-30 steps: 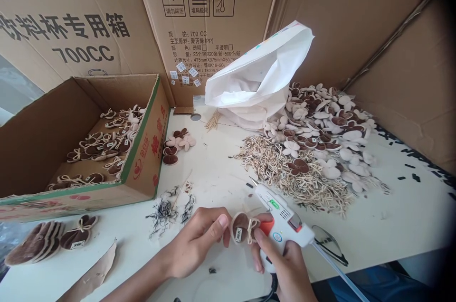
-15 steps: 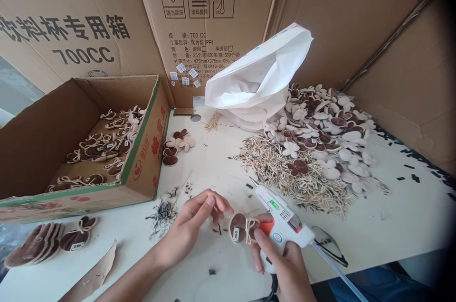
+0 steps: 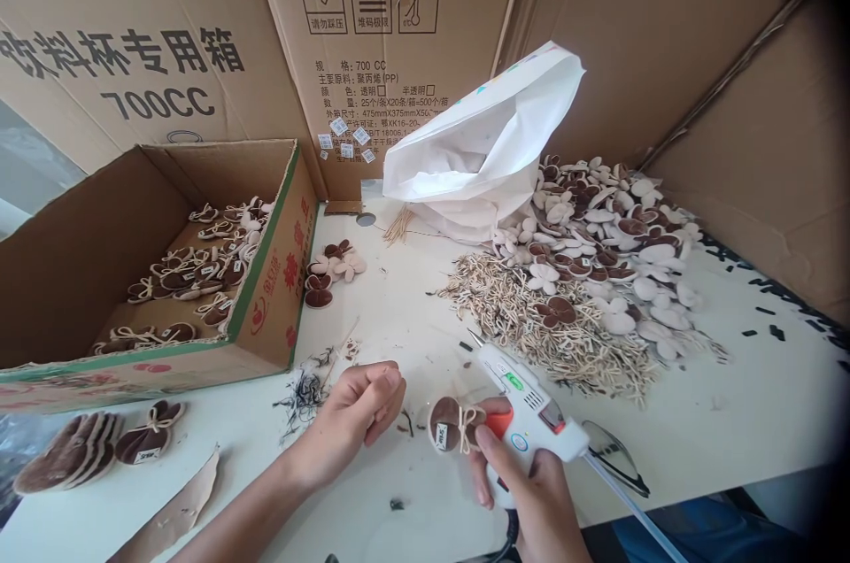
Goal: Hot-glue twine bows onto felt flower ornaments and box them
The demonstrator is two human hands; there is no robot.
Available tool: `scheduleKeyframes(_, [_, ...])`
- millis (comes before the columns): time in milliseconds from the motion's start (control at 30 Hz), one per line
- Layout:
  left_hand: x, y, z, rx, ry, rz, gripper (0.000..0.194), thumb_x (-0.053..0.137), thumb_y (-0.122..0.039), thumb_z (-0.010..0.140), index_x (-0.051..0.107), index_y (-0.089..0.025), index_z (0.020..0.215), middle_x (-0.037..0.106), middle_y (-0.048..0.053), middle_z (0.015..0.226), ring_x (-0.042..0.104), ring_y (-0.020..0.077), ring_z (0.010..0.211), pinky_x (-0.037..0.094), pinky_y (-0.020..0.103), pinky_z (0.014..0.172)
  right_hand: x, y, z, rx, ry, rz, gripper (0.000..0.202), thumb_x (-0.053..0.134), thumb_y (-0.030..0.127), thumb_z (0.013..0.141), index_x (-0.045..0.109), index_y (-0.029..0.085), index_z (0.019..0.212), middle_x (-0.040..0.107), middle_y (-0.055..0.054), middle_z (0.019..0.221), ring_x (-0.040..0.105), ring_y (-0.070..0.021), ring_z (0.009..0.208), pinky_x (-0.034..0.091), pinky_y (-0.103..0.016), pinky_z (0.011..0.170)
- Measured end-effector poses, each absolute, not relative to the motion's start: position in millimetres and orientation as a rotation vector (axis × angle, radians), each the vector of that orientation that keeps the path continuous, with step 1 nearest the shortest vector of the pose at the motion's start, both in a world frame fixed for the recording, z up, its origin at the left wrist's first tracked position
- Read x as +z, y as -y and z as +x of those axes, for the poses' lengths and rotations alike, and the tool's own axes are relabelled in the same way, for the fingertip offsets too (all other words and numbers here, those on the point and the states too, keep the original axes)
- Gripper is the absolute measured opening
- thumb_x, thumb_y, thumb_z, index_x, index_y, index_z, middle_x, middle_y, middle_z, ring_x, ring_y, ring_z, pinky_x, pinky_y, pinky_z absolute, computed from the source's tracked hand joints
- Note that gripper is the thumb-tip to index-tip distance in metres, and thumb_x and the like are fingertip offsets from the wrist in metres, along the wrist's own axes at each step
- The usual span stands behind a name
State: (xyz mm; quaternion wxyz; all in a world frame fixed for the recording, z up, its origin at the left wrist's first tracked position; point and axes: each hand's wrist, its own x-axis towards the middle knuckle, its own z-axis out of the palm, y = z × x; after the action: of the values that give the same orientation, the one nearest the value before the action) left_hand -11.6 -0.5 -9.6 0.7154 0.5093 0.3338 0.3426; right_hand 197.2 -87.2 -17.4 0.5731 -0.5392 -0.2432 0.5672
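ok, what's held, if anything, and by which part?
Right hand: glue gun by its handle, plus a brown piece, pinched at the end beyond its bow. Left hand: closed, nothing visible in it.

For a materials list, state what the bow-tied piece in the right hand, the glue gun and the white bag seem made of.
Bow-tied piece: probably felt or plush; brown, matt, soft, with a pale edge.
Glue gun: likely hard plastic; smooth white casing with crisp moulded lines.
White bag: thin, dull plastic or paper; its creases fit either.
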Motion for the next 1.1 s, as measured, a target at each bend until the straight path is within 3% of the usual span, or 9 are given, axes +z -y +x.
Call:
scheduleKeyframes(100, [-7.1,0.1,-10.2,0.737,-0.785,1.176,0.057,0.053,-0.059,0.114,0.048,-0.021,0.072,0.039,-0.006,0.057,0.026,0.0117,0.056,0.024,0.030,0.060,-17.9,86.4,197.0,1.316,0.560,-1.264,0.037,0.091,0.050,0.088,0.072,0.022,0.104,0.066,0.003,0.060,0.050,-0.0135,0.046,0.041,-0.030,0.055])
scheduleKeyframes(233, [-1.1,-2.2,-8.3,0.764,-0.816,1.178,0.044,0.064,-0.059,0.109,0.062,-0.018,0.092,0.048,-0.005,0.067,0.040,0.0121,0.064,0.033,0.027,0.064,-17.8,85.6,196.6,1.309,0.563,-1.283,0.039,0.092,0.052,0.086,0.074,0.021,0.102,0.065,0.002,0.059,0.049,-0.0147,0.046,0.040,-0.031,0.054])
scheduleKeyframes(367, [2.3,-2.1,-6.8,0.813,-0.784,1.180,0.033,0.078,-0.048,0.103,0.062,-0.021,0.112,0.067,0.004,0.097,0.058,0.0164,0.085,0.046,0.027,0.074,-16.7,86.8,195.5,1.313,0.511,-1.312,0.040,0.094,0.052,0.084,0.075,0.021,0.102,0.059,0.005,0.052,0.050,-0.0157,0.047,0.041,-0.030,0.056])
scheduleKeyframes(433, [3.3,0.1,-5.7,0.778,-0.814,1.268,0.030,0.074,-0.047,0.105,0.064,-0.021,0.116,0.070,0.006,0.105,0.063,0.0189,0.093,0.049,0.030,0.080,-16.5,87.5,195.0,1.313,0.494,-1.320,0.041,0.095,0.052,0.083,0.076,0.020,0.102,0.058,0.006,0.050,0.050,-0.0156,0.048,0.042,-0.030,0.056])
scheduleKeyframes(533, [4.2,4.6,-2.8,0.713,-0.876,1.415,0.029,0.063,-0.048,0.111,0.067,-0.020,0.115,0.075,0.006,0.096,0.067,0.0198,0.089,0.049,0.032,0.084,-17.5,87.8,194.9,1.304,0.486,-1.329,0.042,0.096,0.052,0.081,0.076,0.021,0.101,0.057,0.006,0.048,0.051,-0.0158,0.048,0.043,-0.029,0.056])
scheduleKeyframes(667, [2.3,8.9,0.9,0.603,-0.869,1.575,0.036,0.059,-0.051,0.112,0.073,-0.019,0.104,0.078,0.006,0.089,0.063,0.0187,0.080,0.046,0.030,0.076,-18.7,87.4,195.5,1.322,0.509,-1.329,0.045,0.095,0.056,0.081,0.076,0.020,0.101,0.059,0.005,0.047,0.050,-0.0157,0.048,0.043,-0.030,0.056])
scheduleKeyframes(833, [-1.1,10.9,1.3,0.499,-0.925,1.692,0.035,0.063,-0.045,0.107,0.072,-0.017,0.088,0.068,0.001,0.077,0.051,0.0150,0.070,0.039,0.028,0.066,-17.9,87.3,195.5,1.338,0.522,-1.335,0.048,0.095,0.058,0.081,0.074,0.020,0.101,0.057,0.006,0.048,0.050,-0.0159,0.048,0.042,-0.029,0.055])
scheduleKeyframes(1100, [0.0,9.2,0.7,0.476,-0.974,1.621,0.020,0.070,-0.036,0.101,0.076,-0.018,0.096,0.069,0.001,0.080,0.053,0.0150,0.073,0.040,0.027,0.069,-20.4,89.6,195.3,1.370,0.591,-1.304,0.045,0.090,0.056,0.087,0.071,0.021,0.108,0.056,0.007,0.051,0.050,-0.0133,0.049,0.040,-0.028,0.058])
